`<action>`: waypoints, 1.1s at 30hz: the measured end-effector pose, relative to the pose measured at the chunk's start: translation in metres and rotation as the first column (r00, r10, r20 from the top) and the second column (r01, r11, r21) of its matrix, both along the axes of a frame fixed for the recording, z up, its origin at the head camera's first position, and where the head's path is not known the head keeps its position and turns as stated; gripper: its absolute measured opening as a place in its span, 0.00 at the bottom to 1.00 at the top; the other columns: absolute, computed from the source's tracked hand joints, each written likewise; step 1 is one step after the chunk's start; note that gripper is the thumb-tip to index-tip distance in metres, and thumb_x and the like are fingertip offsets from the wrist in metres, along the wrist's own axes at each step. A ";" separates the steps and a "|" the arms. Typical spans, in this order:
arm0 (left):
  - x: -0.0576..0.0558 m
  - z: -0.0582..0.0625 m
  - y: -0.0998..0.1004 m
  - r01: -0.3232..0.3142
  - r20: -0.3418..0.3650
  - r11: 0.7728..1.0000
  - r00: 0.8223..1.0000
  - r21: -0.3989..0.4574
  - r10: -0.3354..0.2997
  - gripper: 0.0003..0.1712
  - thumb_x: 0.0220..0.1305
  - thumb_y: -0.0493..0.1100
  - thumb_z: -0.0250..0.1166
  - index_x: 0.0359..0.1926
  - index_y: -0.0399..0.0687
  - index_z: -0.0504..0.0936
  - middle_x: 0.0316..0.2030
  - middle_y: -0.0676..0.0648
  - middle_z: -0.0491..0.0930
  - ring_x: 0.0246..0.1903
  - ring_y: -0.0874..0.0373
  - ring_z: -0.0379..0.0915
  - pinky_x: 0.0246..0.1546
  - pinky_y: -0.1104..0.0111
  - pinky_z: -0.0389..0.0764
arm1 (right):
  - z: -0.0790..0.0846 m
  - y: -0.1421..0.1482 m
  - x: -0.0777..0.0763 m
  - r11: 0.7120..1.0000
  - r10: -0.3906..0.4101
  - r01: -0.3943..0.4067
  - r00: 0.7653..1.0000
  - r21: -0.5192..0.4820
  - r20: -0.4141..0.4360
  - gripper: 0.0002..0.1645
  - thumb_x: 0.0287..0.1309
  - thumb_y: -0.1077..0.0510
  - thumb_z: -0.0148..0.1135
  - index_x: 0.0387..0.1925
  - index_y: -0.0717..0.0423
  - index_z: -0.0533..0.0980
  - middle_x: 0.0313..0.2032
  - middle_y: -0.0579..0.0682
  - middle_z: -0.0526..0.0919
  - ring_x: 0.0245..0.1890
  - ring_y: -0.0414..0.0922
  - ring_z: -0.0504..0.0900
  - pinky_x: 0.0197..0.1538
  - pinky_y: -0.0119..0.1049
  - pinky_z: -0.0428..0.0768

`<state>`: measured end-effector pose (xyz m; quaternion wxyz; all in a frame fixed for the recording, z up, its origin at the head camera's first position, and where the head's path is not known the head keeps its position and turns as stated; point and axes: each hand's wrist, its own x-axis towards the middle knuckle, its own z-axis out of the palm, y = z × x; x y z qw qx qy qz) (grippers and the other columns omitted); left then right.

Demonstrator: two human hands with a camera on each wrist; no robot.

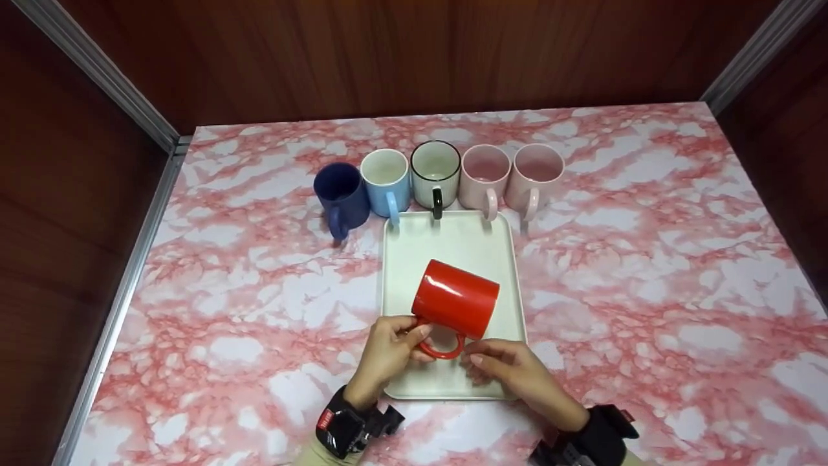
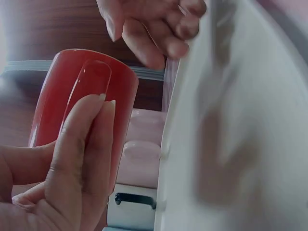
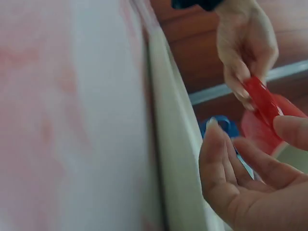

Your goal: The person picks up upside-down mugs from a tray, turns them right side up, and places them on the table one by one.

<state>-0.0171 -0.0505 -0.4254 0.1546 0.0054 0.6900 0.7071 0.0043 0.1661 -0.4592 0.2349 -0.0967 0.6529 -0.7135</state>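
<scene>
A red mug (image 1: 456, 298) is tipped on its side above the cream tray (image 1: 446, 239), its handle toward me. My left hand (image 1: 388, 349) pinches the handle at its left end between thumb and fingers, as the left wrist view also shows. Just right of the handle is my right hand (image 1: 511, 369), with fingers loosely bent and nothing gripped. In the right wrist view its thumb (image 3: 292, 131) is close to the red handle (image 3: 263, 98); whether they touch, I cannot tell.
Behind the tray, several upright mugs stand in a row: dark blue (image 1: 343, 200), light blue (image 1: 388, 184), white with black rim and handle (image 1: 435, 175), and two pink ones (image 1: 484, 178). Their handles face me. A marbled table (image 1: 647, 259) meets a brown wall at the back.
</scene>
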 end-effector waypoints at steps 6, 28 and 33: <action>0.002 -0.004 0.007 -0.001 0.052 0.995 0.999 0.104 -0.005 0.11 0.61 0.30 0.56 0.35 0.17 0.74 0.27 0.29 0.77 0.20 0.55 0.79 0.27 0.58 0.80 | -0.006 -0.007 0.006 0.993 -0.082 0.079 0.996 -0.089 -0.024 0.20 0.61 0.63 0.54 0.46 0.81 0.69 0.34 0.70 0.78 0.30 0.51 0.79 0.35 0.41 0.80; 0.008 -0.016 0.031 -0.031 0.042 0.990 0.999 0.134 0.026 0.10 0.59 0.29 0.58 0.35 0.19 0.77 0.28 0.34 0.80 0.27 0.55 0.79 0.34 0.56 0.80 | -0.008 -0.022 0.021 0.861 -0.379 0.378 0.923 -0.339 0.066 0.17 0.56 0.72 0.54 0.46 0.78 0.66 0.35 0.53 0.74 0.29 0.43 0.76 0.33 0.33 0.78; 0.009 -0.019 0.035 -0.033 0.017 0.991 0.999 0.129 0.031 0.09 0.58 0.29 0.59 0.31 0.19 0.77 0.29 0.34 0.80 0.28 0.58 0.77 0.34 0.62 0.80 | -0.011 -0.019 0.021 0.827 -0.296 0.277 0.954 -0.489 0.039 0.16 0.60 0.74 0.47 0.50 0.70 0.68 0.37 0.55 0.77 0.31 0.48 0.79 0.36 0.38 0.80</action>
